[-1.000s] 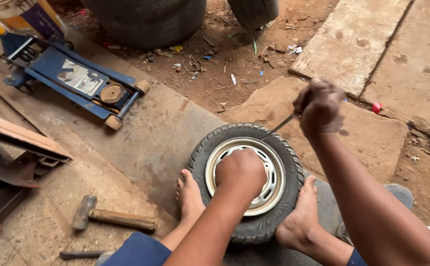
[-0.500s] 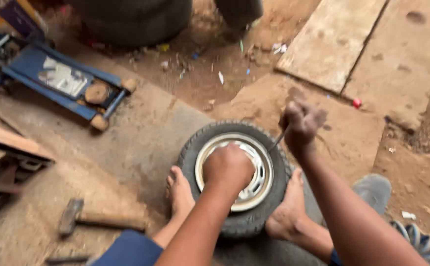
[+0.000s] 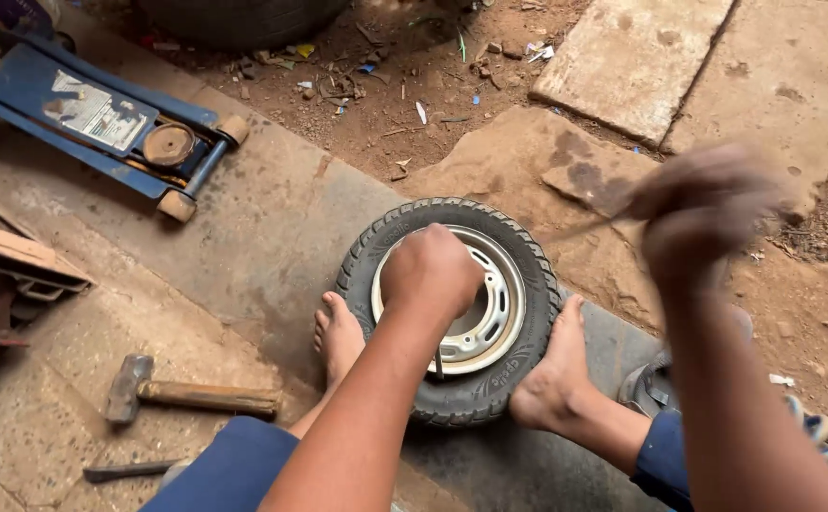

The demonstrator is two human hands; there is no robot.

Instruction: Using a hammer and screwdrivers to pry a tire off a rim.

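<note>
A small black tyre (image 3: 390, 242) on a silver rim (image 3: 504, 313) lies flat on the ground, and both my bare feet press against its near side. My left hand (image 3: 430, 270) is a closed fist resting on the rim, gripping a thin metal tool (image 3: 438, 365) whose tip pokes out below the hand. My right hand (image 3: 703, 218) is raised to the right of the tyre and blurred by motion. It is closed on a thin dark rod (image 3: 589, 226) that points left towards the tyre.
A blue floor jack (image 3: 101, 118) lies at the top left. A hammer with a wooden handle (image 3: 186, 393) and a dark chisel (image 3: 129, 469) lie at the lower left. Stone slabs (image 3: 632, 57) and littered dirt are beyond the tyre; a sandal (image 3: 651, 389) sits by my right foot.
My right hand has swung with the rod, down towards the tyre and then out to the right, and is now blurred. My left fist has stayed on the rim.
</note>
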